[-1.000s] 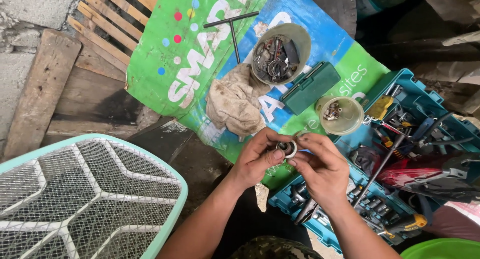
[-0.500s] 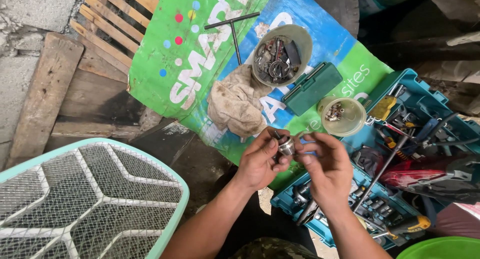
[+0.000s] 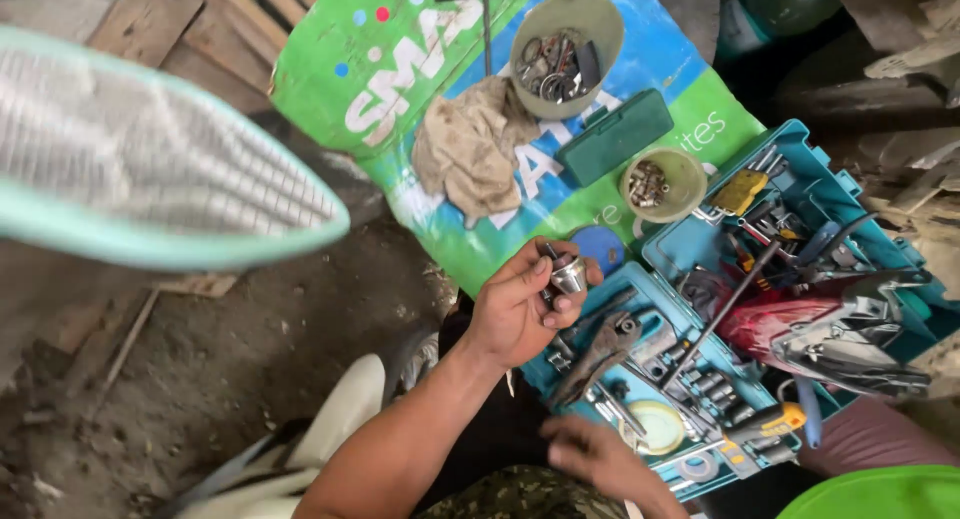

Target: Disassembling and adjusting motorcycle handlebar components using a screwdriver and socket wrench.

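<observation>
right hand (image 3: 590, 457): seen blurred at the near edge of the teal tool case (image 3: 800, 194); it is laid low over the case's near corner, and whether its fingers are spread or closed cannot be told.
left hand (image 3: 520, 304): raised just left of the tool case; the thumb and fingertips are pinched around a small metal socket (image 3: 569, 274), the other fingers being curled in under it.
metal socket: held clear of the ground, just off the tool case's left edge, with its open end turned up and away.
near tray: the near half of the tool case is filled with sockets, a dark plier-like tool and a yellow-handled tool (image 3: 768, 420); a white round part (image 3: 655, 424) is seen beside them.
far tray: the far half of the tool case is packed with loose tools, a yellow piece and a long dark rod; a crumpled red and silver wrapper (image 3: 830, 339) is laid against it.
blue disc (image 3: 598, 247): laid on the printed sack (image 3: 350, 79) just beyond the case's left edge.
small bowl (image 3: 663, 184): set just beyond the tool case, with small metal parts inside.
green box (image 3: 615, 137): shut, laid beyond the small bowl.
rag (image 3: 470, 149): bunched up on the sack, well left of the case.
large bowl (image 3: 565, 41): placed farthest from the case, filled with dark metal parts; a t-handle wrench (image 3: 487, 9) is laid beside it.
fan guard (image 3: 150, 169): seen blurred, far left of the case.
</observation>
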